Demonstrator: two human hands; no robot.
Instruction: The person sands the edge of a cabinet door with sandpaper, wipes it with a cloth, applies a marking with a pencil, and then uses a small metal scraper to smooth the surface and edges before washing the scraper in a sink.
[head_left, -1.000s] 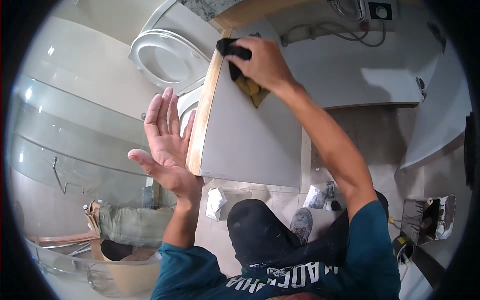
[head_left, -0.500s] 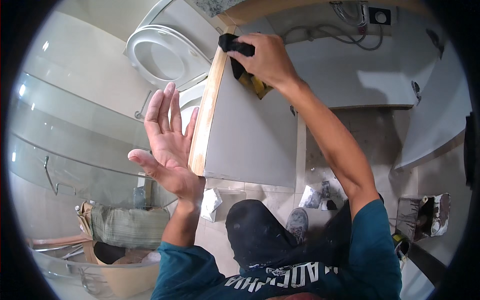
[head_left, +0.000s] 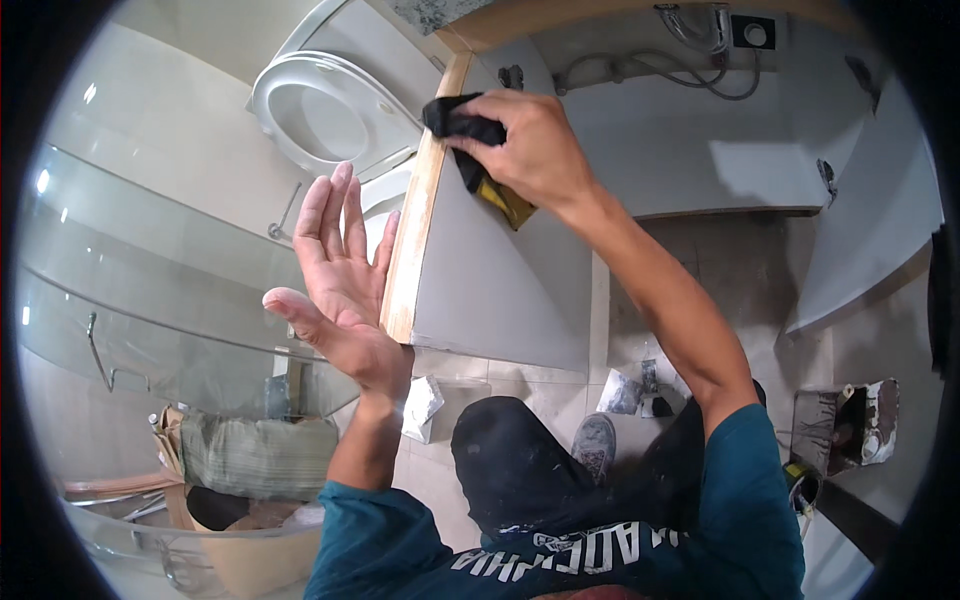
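A black cloth with a yellow patch (head_left: 462, 122) is pinched in my right hand (head_left: 535, 150) and lies across the pale wooden edge (head_left: 412, 240) of a white panel. The cloth's lower end hangs over the panel's face (head_left: 490, 290). My left hand (head_left: 345, 270) holds nothing; its palm is turned up and its fingers are spread, dusted with white. Its heel rests against or close beside the near end of the wooden edge, and I cannot tell whether it touches.
A white toilet (head_left: 335, 110) stands beyond my left hand, and a curved glass shower screen (head_left: 150, 270) fills the left side. Open cabinet doors (head_left: 880, 220) and a grey hose (head_left: 690, 85) are at the right and back. A dirty box (head_left: 845, 430) sits at far right.
My right hand has drawn the black cloth down the wooden edge toward me. The panel has shifted slightly in view. My left hand keeps its pose.
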